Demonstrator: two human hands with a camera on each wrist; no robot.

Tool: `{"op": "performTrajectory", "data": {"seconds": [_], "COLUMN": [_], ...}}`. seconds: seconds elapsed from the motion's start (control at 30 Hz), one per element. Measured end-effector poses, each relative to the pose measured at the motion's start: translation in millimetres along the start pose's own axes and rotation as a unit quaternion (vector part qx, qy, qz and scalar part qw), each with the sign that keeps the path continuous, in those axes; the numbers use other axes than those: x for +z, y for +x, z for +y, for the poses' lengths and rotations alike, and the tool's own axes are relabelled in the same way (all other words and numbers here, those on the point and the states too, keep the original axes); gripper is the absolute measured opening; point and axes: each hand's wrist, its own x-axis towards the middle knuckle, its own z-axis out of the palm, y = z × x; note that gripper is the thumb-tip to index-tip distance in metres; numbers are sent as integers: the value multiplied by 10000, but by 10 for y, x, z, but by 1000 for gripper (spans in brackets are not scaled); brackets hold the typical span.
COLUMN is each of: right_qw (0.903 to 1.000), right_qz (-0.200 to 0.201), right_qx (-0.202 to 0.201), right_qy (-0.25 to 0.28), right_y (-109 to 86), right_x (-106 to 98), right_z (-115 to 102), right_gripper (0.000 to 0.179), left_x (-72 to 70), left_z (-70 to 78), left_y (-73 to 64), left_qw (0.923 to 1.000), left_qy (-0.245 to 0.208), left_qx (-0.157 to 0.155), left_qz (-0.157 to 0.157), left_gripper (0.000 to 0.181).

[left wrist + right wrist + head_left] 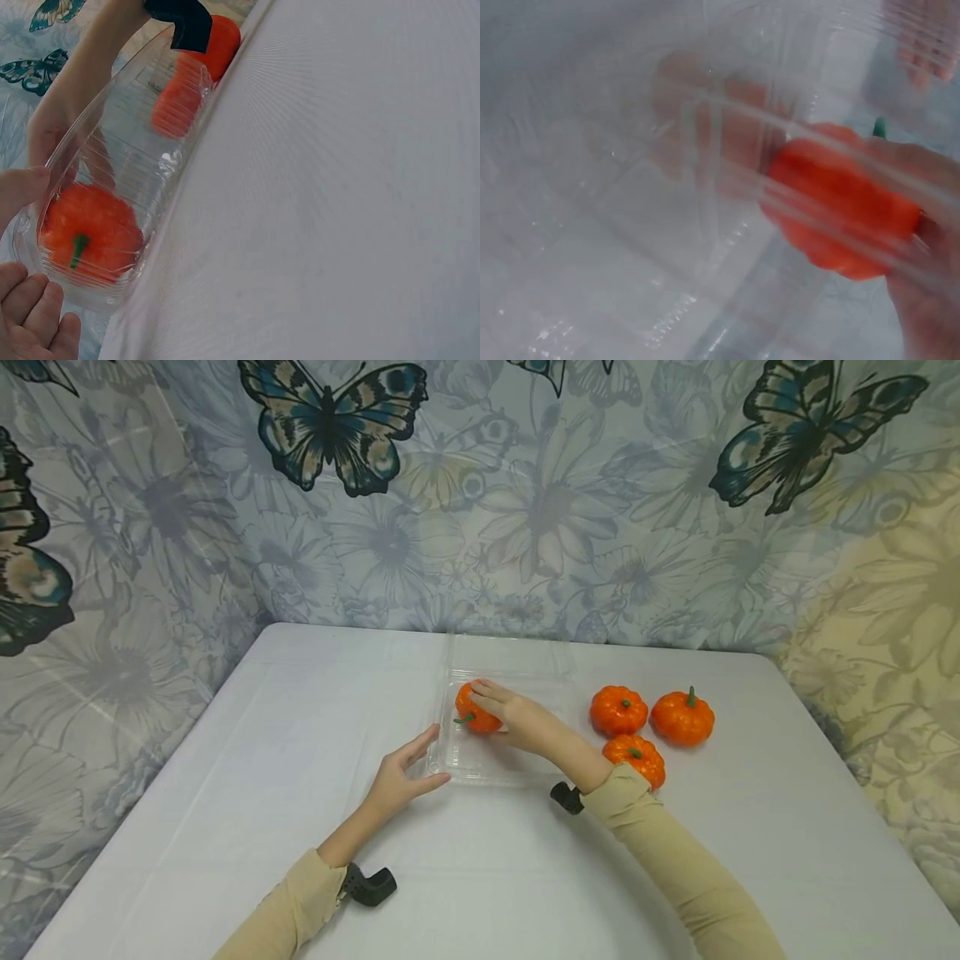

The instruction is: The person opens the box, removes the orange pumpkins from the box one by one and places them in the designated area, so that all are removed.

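A small orange pumpkin [477, 710] with a green stem lies tipped on its side in the left part of a clear plastic container [517, 774]. My right hand [525, 720] reaches over the container and holds this pumpkin, fingers on its far side. In the right wrist view the pumpkin [840, 202] shows through clear plastic, with the right hand [922, 225] around it. My left hand [397, 782] is spread beside the container's front left corner, thumb and fingertips right at its rim. Seen from the left wrist, the pumpkin [90, 236] sits behind the ribbed wall.
The container's clear lid [510, 653] lies folded back toward the wall. Right of the container are three more pumpkins: one at the back [618, 710], one farther right [682, 717], and one in front [636, 758], partly behind my right forearm. A white cloth covers the table [225, 827].
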Motion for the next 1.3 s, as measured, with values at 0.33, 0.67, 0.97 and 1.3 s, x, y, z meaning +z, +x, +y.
{"op": "performTrajectory", "data": {"seconds": [0.33,0.67,0.97,1.3], "right_qw": [9995,9989,9989,9978], "right_qz": [129,237,307,383], "right_qx": [125,26,148,427], "right_qy": [-276,-393,-307,-319], "right_y": [28,52,20,39], "right_x": [7,22,51,35], "right_z": [34,83,88,59], "right_gripper": [67,70,68,66], "left_x": [-5,-4,4,-3], "left_z": [-4,7,2,-2], "left_y": [2,-3,-4,-4], "left_qw": [10000,10000,10000,10000], "left_qy": [48,43,17,6], "left_qx": [45,4,5,-53], "left_qz": [19,11,-7,-18], "left_gripper": [64,64,65,65]}}
